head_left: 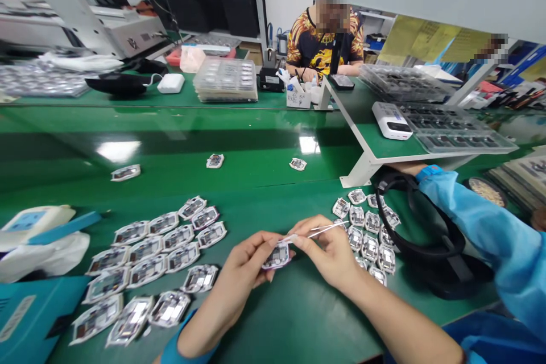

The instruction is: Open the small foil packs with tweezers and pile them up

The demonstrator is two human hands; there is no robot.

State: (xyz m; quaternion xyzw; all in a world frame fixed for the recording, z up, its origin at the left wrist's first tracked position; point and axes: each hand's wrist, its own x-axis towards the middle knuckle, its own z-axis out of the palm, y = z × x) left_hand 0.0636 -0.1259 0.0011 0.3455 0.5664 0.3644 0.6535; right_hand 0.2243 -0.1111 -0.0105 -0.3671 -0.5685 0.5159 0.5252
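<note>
My left hand (252,259) grips a small white-framed electronic module (278,256) by its edge, with silver parts and a circuit showing inside. Fingers of my right hand (326,250) are closed around thin, pale tweezers (319,230), and their fingertips meet the module's upper edge. The tweezers' working tip is too small to make out. Left of my hands, several similar modules (147,270) lie in rows on the green mat (273,318). A second group of such modules (370,220) sits to the right, beyond my right hand.
A black headband-like device (439,247) stands at the right, beside a co-worker's blue sleeve (482,222). A white-legged raised shelf (362,151) carries clear trays (464,139) and a white power bank (391,120). Across the bench sits another person (326,45). A teal box (34,315) is front left.
</note>
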